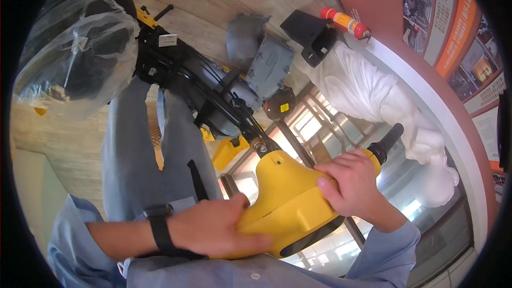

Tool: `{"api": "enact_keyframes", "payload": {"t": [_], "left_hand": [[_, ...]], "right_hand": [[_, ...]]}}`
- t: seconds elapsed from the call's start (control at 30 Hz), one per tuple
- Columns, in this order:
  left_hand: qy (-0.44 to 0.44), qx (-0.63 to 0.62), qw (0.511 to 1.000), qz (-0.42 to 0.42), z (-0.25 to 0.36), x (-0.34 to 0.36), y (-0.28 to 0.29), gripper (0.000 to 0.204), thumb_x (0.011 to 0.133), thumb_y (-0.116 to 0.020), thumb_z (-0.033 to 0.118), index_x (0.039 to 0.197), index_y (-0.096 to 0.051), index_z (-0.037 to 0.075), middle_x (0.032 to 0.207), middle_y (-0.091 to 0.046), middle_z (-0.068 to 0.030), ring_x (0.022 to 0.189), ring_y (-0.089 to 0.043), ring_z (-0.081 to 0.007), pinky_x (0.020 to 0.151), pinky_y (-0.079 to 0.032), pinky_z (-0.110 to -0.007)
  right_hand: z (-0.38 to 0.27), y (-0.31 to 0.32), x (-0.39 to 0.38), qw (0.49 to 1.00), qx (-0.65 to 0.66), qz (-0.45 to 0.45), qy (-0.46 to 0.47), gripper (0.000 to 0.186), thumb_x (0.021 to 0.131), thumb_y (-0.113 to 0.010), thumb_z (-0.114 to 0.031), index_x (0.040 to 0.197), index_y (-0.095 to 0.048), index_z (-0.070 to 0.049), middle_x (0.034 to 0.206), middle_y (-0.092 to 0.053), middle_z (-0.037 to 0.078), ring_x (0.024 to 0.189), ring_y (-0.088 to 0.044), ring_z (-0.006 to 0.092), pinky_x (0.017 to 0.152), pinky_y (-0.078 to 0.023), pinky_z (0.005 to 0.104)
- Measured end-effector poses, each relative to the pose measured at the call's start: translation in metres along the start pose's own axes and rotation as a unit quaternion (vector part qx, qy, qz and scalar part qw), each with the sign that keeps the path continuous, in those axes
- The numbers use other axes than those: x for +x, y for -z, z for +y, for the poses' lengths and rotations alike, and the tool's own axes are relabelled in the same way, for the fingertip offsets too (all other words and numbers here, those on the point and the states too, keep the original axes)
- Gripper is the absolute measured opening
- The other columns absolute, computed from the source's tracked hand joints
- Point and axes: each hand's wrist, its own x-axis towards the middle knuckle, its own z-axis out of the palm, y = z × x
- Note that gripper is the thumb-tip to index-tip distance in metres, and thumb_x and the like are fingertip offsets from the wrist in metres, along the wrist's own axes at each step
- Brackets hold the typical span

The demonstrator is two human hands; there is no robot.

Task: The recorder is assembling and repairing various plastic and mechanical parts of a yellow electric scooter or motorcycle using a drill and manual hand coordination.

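Note:
In front of me is a yellow scooter handlebar cover (282,192) with a dark headlight lens, seated at the top of the black scooter frame (197,80). My left hand (224,229), a black watch on its wrist, grips the cover's left side, thumb on top and fingers along the front; it is slightly blurred. Over the cover's right part my right hand (354,184) is closed, fingers across the upper edge and thumb on the front. Just past it a black handlebar grip (388,141) sticks out. The left end of the handlebar is hidden.
A plastic-wrapped seat (80,58) is at the upper left. Grey panels (269,66), a black plastic part (309,34) and yellow parts (229,152) lie on the floor. To the right are a red fire extinguisher (345,22), a white human-shaped figure (368,88) and a curved wall.

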Motion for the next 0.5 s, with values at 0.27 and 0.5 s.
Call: {"api": "enact_keyframes", "payload": {"t": [0.27,0.5], "left_hand": [[-0.224,-0.389,0.879,-0.162,-0.031,0.053,-0.007,0.097,0.085,-0.065,0.059,0.143,-0.024,-0.008,0.138,-0.045,-0.0178,0.126,-0.046,-0.0228,0.102,-0.041,-0.033],[-0.278,-0.413,0.861,-0.105,-0.026,0.05,-0.013,0.082,0.089,-0.063,0.054,0.138,-0.039,-0.007,0.126,-0.056,-0.0155,0.114,-0.054,-0.0201,0.095,-0.044,-0.03]], "right_hand": [[0.0,-0.001,0.002,1.0,0.001,0.023,0.01,0.025,0.077,-0.065,-0.03,0.086,-0.07,-0.007,0.076,-0.068,0.009,0.07,-0.064,0.0279,0.069,-0.045,0.0389],[-0.003,-0.004,-0.001,0.994,0.005,0.103,0.021,0.027,0.076,-0.065,-0.032,0.087,-0.069,-0.007,0.081,-0.067,0.009,0.073,-0.063,0.03,0.071,-0.048,0.04]]}}
